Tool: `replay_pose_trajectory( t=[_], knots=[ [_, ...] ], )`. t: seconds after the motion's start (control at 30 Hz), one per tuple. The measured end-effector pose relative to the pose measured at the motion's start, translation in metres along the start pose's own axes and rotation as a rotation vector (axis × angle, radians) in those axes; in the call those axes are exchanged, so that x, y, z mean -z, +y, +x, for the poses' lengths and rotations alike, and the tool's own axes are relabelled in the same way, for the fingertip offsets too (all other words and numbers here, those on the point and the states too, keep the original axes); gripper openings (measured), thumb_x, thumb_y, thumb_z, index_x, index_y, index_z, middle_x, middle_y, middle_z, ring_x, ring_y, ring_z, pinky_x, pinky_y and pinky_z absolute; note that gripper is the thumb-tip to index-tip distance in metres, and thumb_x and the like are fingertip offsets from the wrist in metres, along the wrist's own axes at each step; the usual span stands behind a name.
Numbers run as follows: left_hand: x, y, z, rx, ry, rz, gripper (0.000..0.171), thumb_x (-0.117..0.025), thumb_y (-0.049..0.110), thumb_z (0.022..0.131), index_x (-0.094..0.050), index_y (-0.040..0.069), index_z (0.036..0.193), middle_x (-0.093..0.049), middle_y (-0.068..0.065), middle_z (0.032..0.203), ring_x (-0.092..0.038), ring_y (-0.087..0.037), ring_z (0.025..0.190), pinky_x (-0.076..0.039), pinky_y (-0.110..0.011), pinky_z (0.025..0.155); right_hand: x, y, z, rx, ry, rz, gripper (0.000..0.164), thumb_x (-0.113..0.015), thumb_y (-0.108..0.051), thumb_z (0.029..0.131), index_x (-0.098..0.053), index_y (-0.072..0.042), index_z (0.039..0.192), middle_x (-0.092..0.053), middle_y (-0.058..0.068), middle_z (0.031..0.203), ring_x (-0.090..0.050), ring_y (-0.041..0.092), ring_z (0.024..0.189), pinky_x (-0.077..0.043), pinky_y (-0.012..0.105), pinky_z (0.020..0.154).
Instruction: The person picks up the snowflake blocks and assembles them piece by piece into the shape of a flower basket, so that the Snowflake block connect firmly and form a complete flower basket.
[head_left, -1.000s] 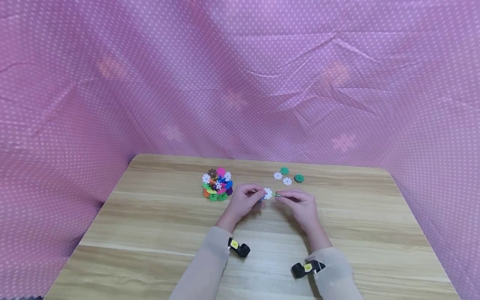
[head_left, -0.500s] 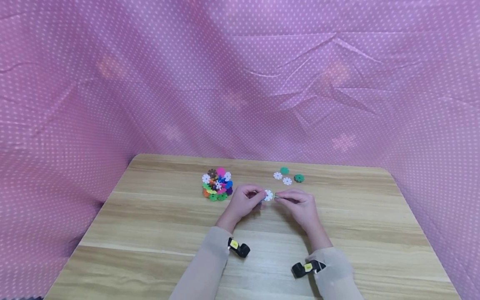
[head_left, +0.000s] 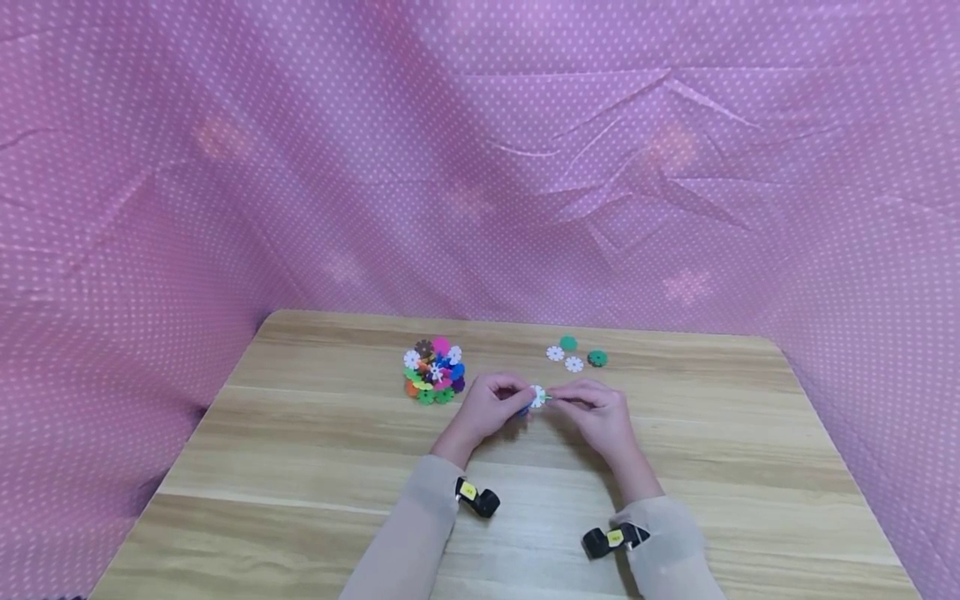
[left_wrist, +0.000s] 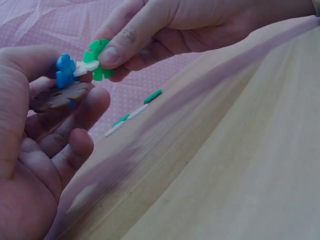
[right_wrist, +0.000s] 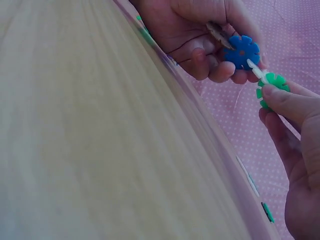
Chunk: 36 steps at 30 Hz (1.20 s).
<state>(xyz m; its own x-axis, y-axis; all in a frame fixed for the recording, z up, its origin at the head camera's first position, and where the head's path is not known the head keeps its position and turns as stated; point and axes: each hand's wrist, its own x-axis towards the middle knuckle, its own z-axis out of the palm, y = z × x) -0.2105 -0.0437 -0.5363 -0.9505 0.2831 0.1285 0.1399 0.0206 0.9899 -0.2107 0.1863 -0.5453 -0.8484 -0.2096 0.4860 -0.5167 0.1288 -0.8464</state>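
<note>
Over the middle of the table, my left hand (head_left: pixel 483 410) grips a small joined chain of notched plastic discs. In the left wrist view a brown disc (left_wrist: pixel 61 98) lies against its fingers, next to a blue disc (left_wrist: pixel 65 71). A white disc (head_left: pixel 537 397) sticks out from the blue one toward the other hand. My right hand (head_left: pixel 602 412) pinches a bright green disc (right_wrist: pixel 276 81) between thumb and fingers. Its notched edge meets the white disc's outer edge, crosswise to it. The fingers partly cover the brown and green discs.
A multicoloured cluster of joined discs (head_left: pixel 435 372) stands left of the hands. Beyond the right hand lie loose green discs (head_left: pixel 597 358) and white discs (head_left: pixel 573 364). Pink dotted cloth (head_left: pixel 480 167) hangs behind the wooden table (head_left: pixel 300 433).
The right hand has shifted slightly left, bringing the green disc from a small gap up to the white disc. The white disc has dropped a little in the head view.
</note>
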Motion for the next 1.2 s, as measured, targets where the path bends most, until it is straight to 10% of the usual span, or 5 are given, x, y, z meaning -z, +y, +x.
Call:
replay_pose_trajectory(
  t=[0.3,0.53,0.8,1.2],
  knots=[
    [0.003,0.0,0.0,0.06,0.106,0.04,0.014,-0.074,0.016,0.105,-0.079,0.003,0.105,-0.078,-0.005,0.093,-0.072,-0.014,0.079,-0.057,-0.021,0.069,0.015,-0.002,0.001,-0.301,0.049,0.078,0.028,-0.085,-0.001,0.094,-0.078,0.001,0.121,-0.077,0.023,0.12,-0.076,0.014,0.097,-0.064,0.027,0.09],
    [0.0,-0.003,-0.001,0.025,0.141,0.008,0.017,-0.072,0.017,0.107,-0.078,0.002,0.108,-0.08,-0.014,0.092,-0.074,-0.025,0.074,-0.054,-0.023,0.056,0.05,0.003,0.019,-0.516,0.113,-0.155,0.033,-0.078,-0.019,0.103,-0.074,-0.005,0.133,-0.075,0.016,0.127,-0.071,0.024,0.109,-0.062,0.027,0.089],
    [0.003,-0.006,-0.003,0.033,0.15,0.051,0.015,-0.073,0.02,0.107,-0.079,0.006,0.107,-0.079,-0.007,0.09,-0.077,-0.022,0.077,-0.054,-0.022,0.058,0.072,0.026,0.05,-0.473,-0.126,-0.487,0.052,-0.08,-0.027,0.102,-0.066,-0.002,0.146,-0.072,0.027,0.133,-0.071,0.044,0.119,-0.057,0.062,0.103],
    [0.006,-0.002,-0.001,-0.003,0.109,0.069,0.017,-0.072,0.018,0.108,-0.078,0.003,0.105,-0.074,-0.026,0.09,-0.073,-0.043,0.074,-0.056,-0.024,0.059,0.075,0.034,0.059,-0.537,-0.181,-0.473,0.038,-0.084,-0.02,0.098,-0.071,0.001,0.126,-0.074,0.019,0.115,-0.069,0.033,0.105,-0.058,0.049,0.096]
  ],
)
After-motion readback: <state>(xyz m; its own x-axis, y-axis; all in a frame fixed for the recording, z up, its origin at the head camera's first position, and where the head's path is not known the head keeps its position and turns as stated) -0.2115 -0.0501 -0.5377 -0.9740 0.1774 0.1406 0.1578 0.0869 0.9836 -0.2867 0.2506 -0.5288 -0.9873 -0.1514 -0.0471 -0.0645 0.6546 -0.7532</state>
